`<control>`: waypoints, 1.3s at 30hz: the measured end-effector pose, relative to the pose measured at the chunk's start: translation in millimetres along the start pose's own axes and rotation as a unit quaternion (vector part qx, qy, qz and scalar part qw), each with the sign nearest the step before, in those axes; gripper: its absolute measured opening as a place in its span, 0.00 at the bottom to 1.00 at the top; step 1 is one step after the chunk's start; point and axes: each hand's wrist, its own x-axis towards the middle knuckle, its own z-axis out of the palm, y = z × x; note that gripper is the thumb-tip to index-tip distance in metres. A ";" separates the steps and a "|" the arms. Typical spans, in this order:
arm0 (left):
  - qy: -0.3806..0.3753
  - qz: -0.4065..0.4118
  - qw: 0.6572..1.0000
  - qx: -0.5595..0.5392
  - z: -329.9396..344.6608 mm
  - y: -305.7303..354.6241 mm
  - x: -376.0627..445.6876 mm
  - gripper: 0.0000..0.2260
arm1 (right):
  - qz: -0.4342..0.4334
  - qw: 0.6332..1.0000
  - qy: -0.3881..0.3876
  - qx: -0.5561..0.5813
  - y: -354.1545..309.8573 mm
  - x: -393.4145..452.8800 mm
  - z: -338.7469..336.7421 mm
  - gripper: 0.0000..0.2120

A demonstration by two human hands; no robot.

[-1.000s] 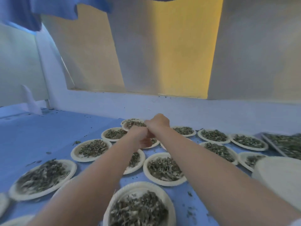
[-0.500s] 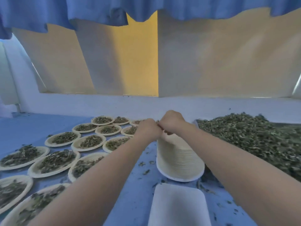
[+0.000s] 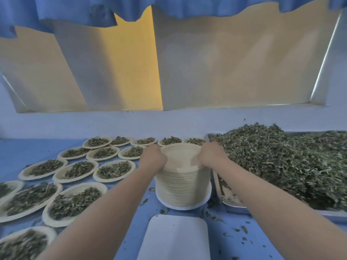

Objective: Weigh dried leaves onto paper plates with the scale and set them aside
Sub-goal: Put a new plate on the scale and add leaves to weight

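On blue table [image 3: 28,152]: metal tray [image 3: 232,202] heaped with dried leaves [image 3: 281,162] at right; filled plates [image 3: 75,201] spread left; plate stack [image 3: 183,186] centre, white scale [image 3: 174,239] nearest camera. Left hand [image 3: 153,156] and right hand [image 3: 211,154] grip top plate's rim on opposite sides.

Blue cloth [image 3: 78,14] hangs ragged along the top, over a pale wall panel [image 3: 234,68] with a yellow strip [image 3: 135,68].
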 end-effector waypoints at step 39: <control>0.020 -0.040 0.968 -0.248 31.8 -95.3 -164.6 0.23 | -0.054 0.964 0.000 0.260 36.8 -180.9 78.7 0.10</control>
